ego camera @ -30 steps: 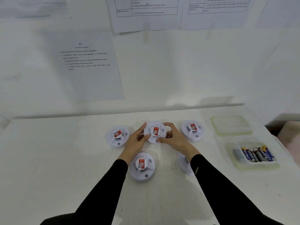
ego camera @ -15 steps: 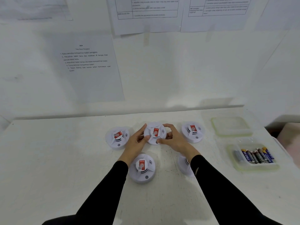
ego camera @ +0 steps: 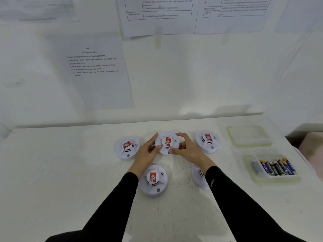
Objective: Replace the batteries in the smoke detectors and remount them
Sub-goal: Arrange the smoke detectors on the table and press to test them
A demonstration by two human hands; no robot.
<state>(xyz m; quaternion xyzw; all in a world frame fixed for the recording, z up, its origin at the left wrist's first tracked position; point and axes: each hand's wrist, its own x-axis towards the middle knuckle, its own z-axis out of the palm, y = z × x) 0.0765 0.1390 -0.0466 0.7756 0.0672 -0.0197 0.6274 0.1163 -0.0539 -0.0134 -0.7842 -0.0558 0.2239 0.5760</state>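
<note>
Smoke detector point(ego camera: 167, 143) in the middle of the back row lies on the white worktop point(ego camera: 70, 172), red label up, and you have it clamped from both sides: your left grip point(ego camera: 146, 151) curls on its left rim, your right grip point(ego camera: 189, 151) on its right. Beside it lie a left detector point(ego camera: 127, 147) and a right detector point(ego camera: 207, 141), a near detector point(ego camera: 153, 180) shows between your forearms, and another detector point(ego camera: 198, 177) is half hidden by your right sleeve. Well off to the right, a clear tub point(ego camera: 272, 179) holds batteries point(ego camera: 276, 167), its lid point(ego camera: 249, 135) flat behind it.
</note>
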